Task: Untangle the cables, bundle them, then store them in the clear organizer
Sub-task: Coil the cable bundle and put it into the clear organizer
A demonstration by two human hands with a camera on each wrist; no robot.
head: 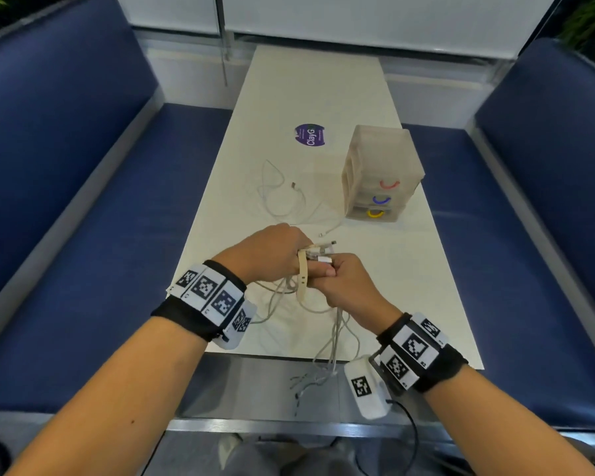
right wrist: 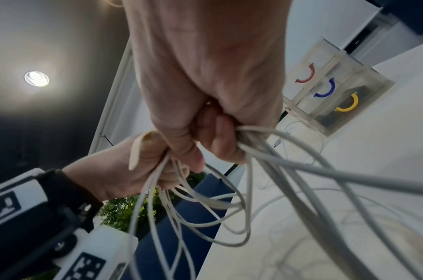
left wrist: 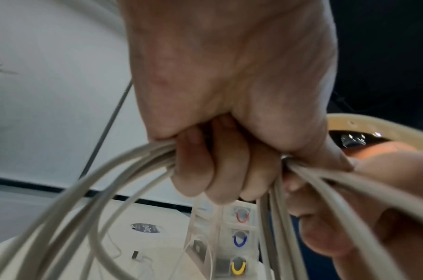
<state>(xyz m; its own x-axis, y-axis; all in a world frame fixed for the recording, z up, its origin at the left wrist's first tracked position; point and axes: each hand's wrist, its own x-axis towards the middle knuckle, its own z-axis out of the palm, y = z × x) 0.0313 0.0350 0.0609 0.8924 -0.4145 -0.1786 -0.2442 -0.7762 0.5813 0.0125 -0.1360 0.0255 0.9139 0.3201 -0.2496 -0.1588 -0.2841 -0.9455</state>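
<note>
A gathered bundle of pale grey cables (head: 310, 293) is held above the near edge of the white tabletop (head: 316, 97), with loops hanging past it. The left hand (head: 272, 252) is curled tightly round the coils, and a beige strap (head: 302, 280) is looped by its fingers. The right hand (head: 344, 286) is clenched on the same bundle, touching the left. A thin white cable (head: 282, 197) lies loose beside the clear three-drawer organizer (head: 378, 173). The dangling loops could probably snag on the edge, or coils could spring free if either grip slackens before the strap is fastened.
</note>
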